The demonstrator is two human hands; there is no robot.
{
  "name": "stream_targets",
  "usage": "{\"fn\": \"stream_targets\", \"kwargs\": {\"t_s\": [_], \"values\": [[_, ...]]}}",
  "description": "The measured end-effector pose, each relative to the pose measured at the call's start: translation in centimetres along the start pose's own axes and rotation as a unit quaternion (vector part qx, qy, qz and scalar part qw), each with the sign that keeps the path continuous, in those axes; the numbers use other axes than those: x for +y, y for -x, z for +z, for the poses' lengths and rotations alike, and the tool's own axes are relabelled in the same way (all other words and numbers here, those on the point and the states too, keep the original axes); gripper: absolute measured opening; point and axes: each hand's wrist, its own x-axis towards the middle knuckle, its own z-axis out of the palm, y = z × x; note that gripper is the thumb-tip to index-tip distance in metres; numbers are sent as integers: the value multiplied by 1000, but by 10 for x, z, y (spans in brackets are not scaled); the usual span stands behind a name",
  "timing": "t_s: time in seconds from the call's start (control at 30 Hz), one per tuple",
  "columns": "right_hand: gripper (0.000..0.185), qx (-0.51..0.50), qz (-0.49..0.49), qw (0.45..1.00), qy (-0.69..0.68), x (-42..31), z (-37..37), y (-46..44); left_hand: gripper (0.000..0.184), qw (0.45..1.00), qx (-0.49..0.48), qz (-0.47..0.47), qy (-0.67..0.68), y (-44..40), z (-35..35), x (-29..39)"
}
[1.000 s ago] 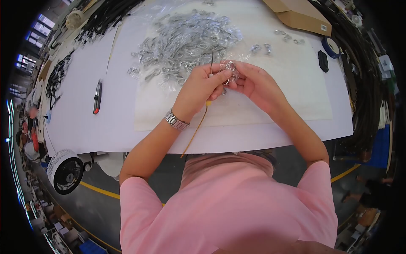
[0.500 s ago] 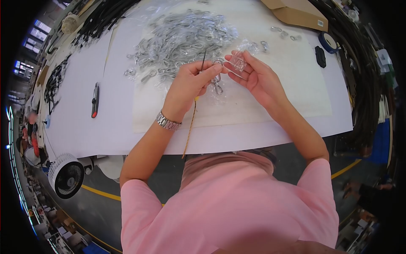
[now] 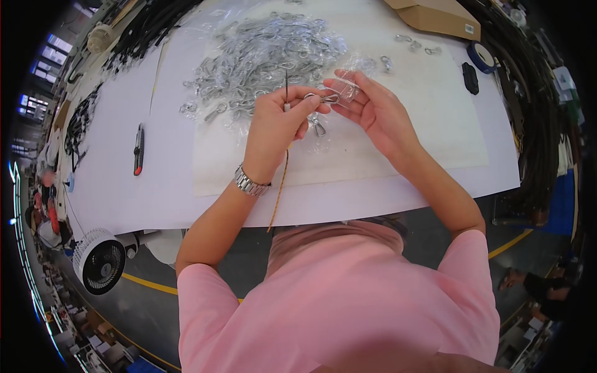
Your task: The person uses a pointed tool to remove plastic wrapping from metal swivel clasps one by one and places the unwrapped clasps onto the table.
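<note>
Left hand (image 3: pixel 278 118) pinches a metal clip (image 3: pixel 328 99), right hand (image 3: pixel 380 112) holds a clear bag (image 3: pixel 346 89)

The person works over a white table (image 3: pixel 165 196) with a big, shiny heap of clips (image 3: pixel 267 53) on it. The clip is up between the two hands, on the near side of the heap. The left thumb and finger are closed on it, and its far end points at the right hand. That end is right by the bag, but I cannot tell if the two touch.

The same left hand also holds a thin pointed tool (image 3: pixel 286 84). The dark point sticks up above the fingers, and a yellow and brown cord (image 3: pixel 280 196) runs down below the hand. A silver watch (image 3: pixel 250 181) goes around the left wrist.

The right hand is turned so its palm shows. The bag is thin and see-through, and it is held between the thumb and the fingers.

Another clip (image 3: pixel 319 128) shows just below the left fingertips, with clear plastic around it. Off to the right, a few more clips (image 3: pixel 415 45) sit apart from the heap, near a brown cardboard box (image 3: pixel 435 22). A blue roll of tape (image 3: pixel 481 57) is beside a small black thing (image 3: pixel 470 79). On the left side of the table lies a red and black cutter (image 3: pixel 138 149), and a round fan (image 3: pixel 102 264) is at the table's edge.
</note>
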Motion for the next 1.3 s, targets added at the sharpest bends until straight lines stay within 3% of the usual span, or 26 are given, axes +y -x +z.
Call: {"fn": "stream_targets", "kwargs": {"t_s": [0.43, 0.63, 0.83, 0.93, 1.03, 1.23, 1.3], "values": [[39, -21, -24, 999, 43, 7, 2, 1, 22, 998, 31, 39, 33, 1, 5, 1], [39, -34, -37, 999, -7, 9, 7, 3, 23, 988, 25, 53, -142, -2, 7, -7], [35, -61, -37, 997, 33, 18, 0, 1, 24, 997, -5, 5, -81, -3, 10, 0], [34, -133, 1, 990, 36, 13, -1, 1, 23, 999, -39, -29, -7, -6, 6, -3], [35, -108, 2, 994, 28, 17, 5, 0, 23, 992, -67, -46, 94, -12, -1, -11], [32, -43, -10, 997, 58, 4, 16, 6, 23, 989, -132, -63, -6, -17, -31, 5], [31, -123, 28, 990, 58, 0, 3, 1, 24, 994, -107, -13, 4, -20, -36, 6]]}}
